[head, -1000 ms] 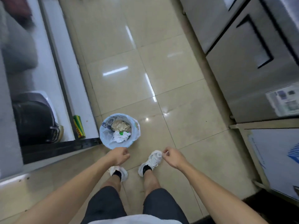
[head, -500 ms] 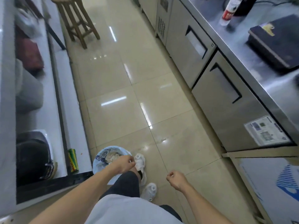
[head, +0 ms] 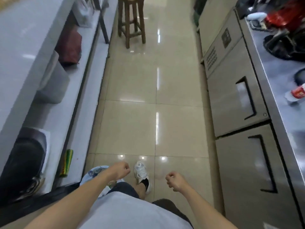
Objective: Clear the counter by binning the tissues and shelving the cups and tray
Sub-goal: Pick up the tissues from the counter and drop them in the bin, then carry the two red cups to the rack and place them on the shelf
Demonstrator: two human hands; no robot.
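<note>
My left hand [head: 120, 170] hangs loosely curled with nothing in it, just above the bin [head: 97, 171] lined with a pale blue bag, which sits on the tiled floor [head: 148, 90] by my left leg, mostly hidden behind my arm. My right hand [head: 175, 180] is curled and empty too, out over the floor, near the steel cabinet doors [head: 237, 103]. A wooden stool [head: 132, 22] stands farther down the aisle.

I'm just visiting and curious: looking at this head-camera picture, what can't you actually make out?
- Bin, head view: mostly covered by the left hand and forearm, so its contents cannot be seen.
- Right hand, head view: fingers curled, so whether it holds anything cannot be told.
- Red-labelled container, head view: cut by the right edge and blurred.
- Stool, head view: seat cut by the top edge.
</note>
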